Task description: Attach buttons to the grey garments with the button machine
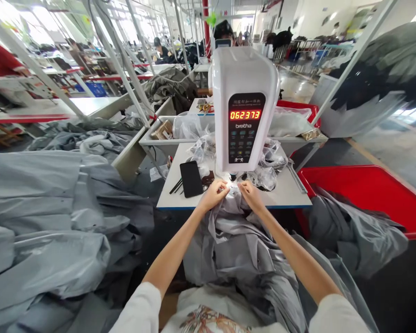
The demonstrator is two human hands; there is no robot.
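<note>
A grey garment [242, 236] drapes from the small white worktable [284, 199] down over my lap. My left hand [215, 193] is closed on the garment's upper edge, left of the machine's working point. On the right side of that point, my right hand [250, 193] pinches the same cloth. Between the hands a bright light falls on the fabric, below the head of a white button-fastening machine [246, 74]. Its panel [245, 129] shows red digits reading 062373. The fingertips partly hide the cloth they hold.
A black phone [191, 179] lies left of my hands. Clear plastic bags [266, 178] sit by the machine's base. Grey garments [48, 208] are piled at left. A red bin [367, 185] with grey cloth over its edge stands at right. Co-workers are in the background.
</note>
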